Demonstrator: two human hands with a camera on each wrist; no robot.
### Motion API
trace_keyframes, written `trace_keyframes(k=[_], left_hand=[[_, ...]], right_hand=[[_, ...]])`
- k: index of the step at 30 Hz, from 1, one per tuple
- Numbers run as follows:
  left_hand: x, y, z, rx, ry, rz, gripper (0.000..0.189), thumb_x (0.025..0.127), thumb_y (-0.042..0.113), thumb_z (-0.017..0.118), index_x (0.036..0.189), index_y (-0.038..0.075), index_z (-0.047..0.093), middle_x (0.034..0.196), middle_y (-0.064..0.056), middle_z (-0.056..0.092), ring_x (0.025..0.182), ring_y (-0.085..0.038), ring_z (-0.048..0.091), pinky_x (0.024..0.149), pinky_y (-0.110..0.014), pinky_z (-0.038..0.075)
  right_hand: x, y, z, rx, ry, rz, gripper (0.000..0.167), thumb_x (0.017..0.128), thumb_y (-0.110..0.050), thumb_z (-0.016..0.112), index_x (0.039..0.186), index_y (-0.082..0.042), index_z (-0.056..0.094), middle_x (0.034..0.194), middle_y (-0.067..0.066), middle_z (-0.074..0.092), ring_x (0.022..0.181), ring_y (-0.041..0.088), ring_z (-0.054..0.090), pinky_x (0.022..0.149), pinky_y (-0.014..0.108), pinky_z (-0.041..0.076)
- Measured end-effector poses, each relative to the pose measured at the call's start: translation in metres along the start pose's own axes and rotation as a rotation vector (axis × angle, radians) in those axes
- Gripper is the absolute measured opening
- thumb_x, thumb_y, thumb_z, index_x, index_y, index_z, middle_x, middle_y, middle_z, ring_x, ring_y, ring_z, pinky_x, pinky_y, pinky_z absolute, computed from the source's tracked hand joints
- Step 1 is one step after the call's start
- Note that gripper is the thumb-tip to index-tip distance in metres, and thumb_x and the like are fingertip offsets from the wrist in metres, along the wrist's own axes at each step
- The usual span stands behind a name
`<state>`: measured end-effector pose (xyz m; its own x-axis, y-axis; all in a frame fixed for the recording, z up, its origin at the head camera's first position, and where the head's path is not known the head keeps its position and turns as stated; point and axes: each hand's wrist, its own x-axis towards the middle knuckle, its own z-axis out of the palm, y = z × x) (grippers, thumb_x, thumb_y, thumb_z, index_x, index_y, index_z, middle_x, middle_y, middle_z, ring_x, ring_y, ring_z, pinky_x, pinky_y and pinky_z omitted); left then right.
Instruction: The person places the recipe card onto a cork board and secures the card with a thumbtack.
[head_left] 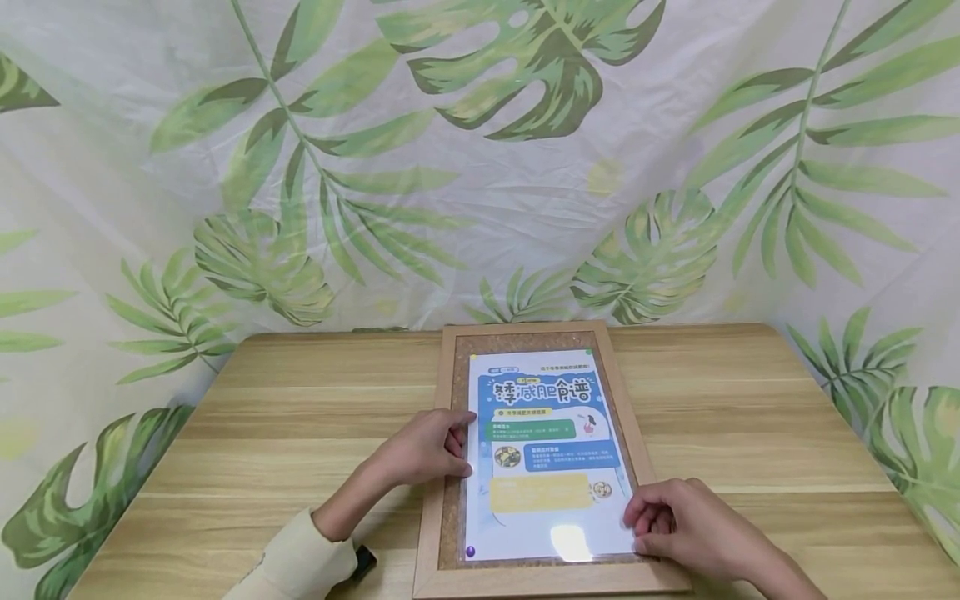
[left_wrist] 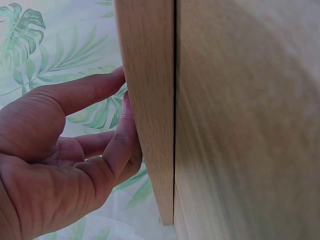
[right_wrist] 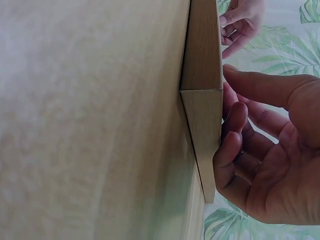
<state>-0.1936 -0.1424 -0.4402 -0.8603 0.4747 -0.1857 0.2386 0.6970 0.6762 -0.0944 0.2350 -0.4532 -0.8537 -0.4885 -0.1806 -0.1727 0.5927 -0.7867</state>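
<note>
A printed poster sheet (head_left: 551, 525) with a glossy surface lies on a cork board (head_left: 452, 508) that has a wooden frame (head_left: 430, 517). Coloured pins mark three of its corners: yellow (head_left: 473, 357) at top left, green (head_left: 588, 352) at top right, purple (head_left: 470, 552) at bottom left. My left hand (head_left: 420, 446) touches the sheet's left edge with thumb and fingertips spread apart. At the lower right edge, near the corner, my right hand (head_left: 693, 525) rests its thumb and bent fingers. In both wrist views, the frame's side hides the sheet.
The framed board lies on a wood-grain table (head_left: 315, 392), reaching back to its far edge. Behind hangs a leaf-patterned curtain (head_left: 517, 225). A small black object (head_left: 363, 562) lies beside my left sleeve (head_left: 303, 554).
</note>
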Motion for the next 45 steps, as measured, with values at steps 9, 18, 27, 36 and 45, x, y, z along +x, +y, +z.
trace_keyframes(k=[9,18,27,36,45], left_hand=[[0.0009,-0.0005,0.0004,0.008,-0.004,0.000,0.076,0.082,-0.001,0.090,0.149,-0.011,0.055,0.092,-0.004,0.064,0.082,-0.014,0.061,0.067,-0.023,0.051],[0.0003,0.0010,-0.0011,0.004,0.000,0.001,0.075,0.082,-0.001,0.090,0.149,-0.011,0.056,0.092,-0.005,0.064,0.082,-0.015,0.060,0.068,-0.024,0.053],[0.0005,0.0016,-0.0016,0.007,0.004,-0.008,0.075,0.082,-0.001,0.090,0.149,-0.009,0.057,0.092,-0.005,0.064,0.081,-0.016,0.060,0.067,-0.024,0.052],[-0.0004,0.0008,0.0004,-0.006,-0.007,-0.003,0.075,0.083,-0.001,0.089,0.150,-0.010,0.055,0.092,-0.005,0.064,0.082,-0.016,0.060,0.066,-0.024,0.051],[-0.0004,-0.0010,0.0008,-0.002,-0.003,0.007,0.076,0.083,-0.001,0.089,0.150,-0.011,0.055,0.092,-0.004,0.064,0.082,-0.015,0.060,0.066,-0.023,0.051]], right_hand=[[0.0001,0.0012,-0.0003,0.007,0.010,-0.009,0.014,0.088,-0.014,0.088,0.093,-0.018,0.076,0.081,-0.009,0.068,0.073,0.000,0.059,0.063,0.021,0.052],[0.0021,0.0017,-0.0013,0.033,0.012,-0.024,0.013,0.088,-0.011,0.088,0.094,-0.017,0.079,0.079,-0.010,0.068,0.071,-0.001,0.060,0.062,0.020,0.053],[0.0043,-0.0007,0.0003,-0.009,0.020,-0.016,0.016,0.087,-0.005,0.086,0.091,-0.019,0.080,0.077,-0.011,0.068,0.068,-0.001,0.057,0.059,0.020,0.051],[0.0048,-0.0007,0.0041,-0.038,0.027,-0.050,0.019,0.085,-0.004,0.086,0.090,-0.021,0.079,0.075,-0.015,0.065,0.063,-0.003,0.053,0.054,0.019,0.047],[0.0060,0.0055,0.0020,-0.031,0.003,-0.097,0.016,0.088,-0.008,0.085,0.094,-0.021,0.078,0.078,-0.017,0.064,0.064,-0.005,0.052,0.054,0.018,0.046]])
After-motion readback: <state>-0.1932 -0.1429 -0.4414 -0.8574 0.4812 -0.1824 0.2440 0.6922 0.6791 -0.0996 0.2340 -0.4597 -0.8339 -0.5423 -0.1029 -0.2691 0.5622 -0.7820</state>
